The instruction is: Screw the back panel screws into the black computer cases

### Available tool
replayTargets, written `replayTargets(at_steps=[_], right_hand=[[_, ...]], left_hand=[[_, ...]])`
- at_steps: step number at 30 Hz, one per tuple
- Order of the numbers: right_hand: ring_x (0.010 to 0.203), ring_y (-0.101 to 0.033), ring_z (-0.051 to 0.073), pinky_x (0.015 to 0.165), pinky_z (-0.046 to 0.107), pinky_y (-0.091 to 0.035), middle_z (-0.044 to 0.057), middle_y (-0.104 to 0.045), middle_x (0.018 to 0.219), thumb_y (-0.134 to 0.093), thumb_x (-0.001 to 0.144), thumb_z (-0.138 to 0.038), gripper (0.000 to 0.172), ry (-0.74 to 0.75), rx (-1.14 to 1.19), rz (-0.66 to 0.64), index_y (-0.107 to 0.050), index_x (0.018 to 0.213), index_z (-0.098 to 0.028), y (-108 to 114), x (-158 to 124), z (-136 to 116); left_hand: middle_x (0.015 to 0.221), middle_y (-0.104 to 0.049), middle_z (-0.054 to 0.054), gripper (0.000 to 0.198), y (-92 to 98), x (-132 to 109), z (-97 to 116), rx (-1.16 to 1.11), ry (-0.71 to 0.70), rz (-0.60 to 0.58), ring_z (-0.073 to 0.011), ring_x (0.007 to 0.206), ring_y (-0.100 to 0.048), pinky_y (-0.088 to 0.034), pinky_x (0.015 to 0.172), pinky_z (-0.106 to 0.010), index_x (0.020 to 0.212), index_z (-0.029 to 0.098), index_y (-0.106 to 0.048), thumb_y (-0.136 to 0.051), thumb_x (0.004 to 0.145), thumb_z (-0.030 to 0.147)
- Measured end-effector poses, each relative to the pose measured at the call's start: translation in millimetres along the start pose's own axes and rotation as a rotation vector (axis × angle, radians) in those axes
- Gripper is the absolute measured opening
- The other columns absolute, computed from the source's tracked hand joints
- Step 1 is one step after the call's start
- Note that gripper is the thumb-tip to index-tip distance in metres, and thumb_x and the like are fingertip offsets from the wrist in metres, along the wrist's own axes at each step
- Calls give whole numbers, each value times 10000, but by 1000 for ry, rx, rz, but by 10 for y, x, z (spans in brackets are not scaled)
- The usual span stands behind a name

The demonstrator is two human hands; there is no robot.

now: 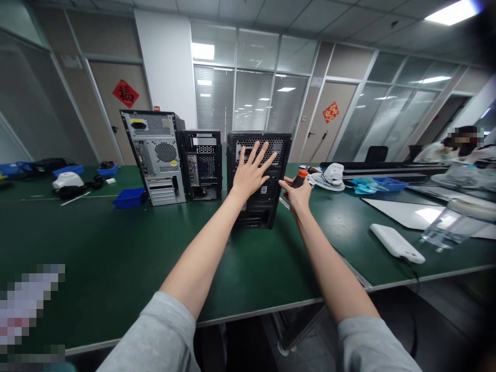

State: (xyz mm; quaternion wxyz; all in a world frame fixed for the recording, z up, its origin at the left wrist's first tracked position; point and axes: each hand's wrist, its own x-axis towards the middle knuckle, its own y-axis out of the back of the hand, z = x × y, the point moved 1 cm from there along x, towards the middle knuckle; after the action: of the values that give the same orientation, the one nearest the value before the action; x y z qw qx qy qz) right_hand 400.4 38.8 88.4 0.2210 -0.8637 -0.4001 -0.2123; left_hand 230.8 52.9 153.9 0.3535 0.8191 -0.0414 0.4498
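Note:
A black computer case [253, 209] stands upright on the green table, its rear with vents and slots facing me. My left hand [251, 174] lies with fingers spread against the upper part of that rear. At the case's right edge, my right hand [297, 194] is closed round the black and orange handle of a screwdriver [300, 178], whose long shaft points up and to the right. The fingertips of this hand are at or near the case's side; whether they touch it is unclear.
Left of the case stand an open black case [205, 192] and a taller silver-backed case [160, 155]. A blue tray [129, 197] is beside them. On the right lie a white power bank [396, 243], a clear plastic jar [449, 227] and a white fan-like part [329, 178]. A person [434, 152] sits behind.

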Motion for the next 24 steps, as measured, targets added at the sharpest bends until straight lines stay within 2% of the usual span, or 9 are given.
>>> replayTargets(at_steps=[3, 7, 12, 17, 24], right_hand=[[632, -628, 180, 429, 268, -485, 56, -683, 853, -752, 483, -356, 507, 50, -64, 53, -483, 878, -187, -24, -20, -5], [597, -603, 161, 571, 332, -520, 34, -683, 801, -721, 517, -361, 432, 153, -229, 136, -521, 852, -176, -35, -9, 14], [669, -610, 176, 702, 373, -507, 25, -675, 790, -701, 551, -349, 466, 198, -236, 140, -537, 944, -158, -51, 19, 54], [728, -608, 189, 754, 393, -497, 37, -668, 807, -697, 566, -343, 449, 204, -223, 147, -535, 938, -152, -75, 16, 57], [750, -608, 210, 752, 411, -509, 52, -658, 813, -719, 567, -359, 421, 255, -176, 121, -528, 894, -176, -63, 81, -65]], left_hand=[[1509, -34, -81, 685, 0, -2, 4, -4, 2, -6, -281, 1378, 28, 17, 1067, -582, 1431, 234, -149, -441, 844, 435], [1508, -53, -87, 697, -7, -5, 6, 4, -4, -4, -284, 1378, 20, 8, 1064, -592, 1431, 227, -148, -446, 840, 443], [1508, -53, -88, 699, -22, -10, 2, 8, 1, -2, -288, 1378, 16, 10, 1063, -595, 1431, 230, -147, -445, 839, 451], [1509, -10, -81, 712, -26, -8, -4, 4, 2, -26, -292, 1376, 32, 19, 1063, -593, 1434, 239, -128, -443, 836, 464], [1509, -37, -80, 706, -35, -6, -4, 3, 4, -23, -285, 1377, 29, 22, 1065, -589, 1431, 238, -141, -457, 834, 442]])
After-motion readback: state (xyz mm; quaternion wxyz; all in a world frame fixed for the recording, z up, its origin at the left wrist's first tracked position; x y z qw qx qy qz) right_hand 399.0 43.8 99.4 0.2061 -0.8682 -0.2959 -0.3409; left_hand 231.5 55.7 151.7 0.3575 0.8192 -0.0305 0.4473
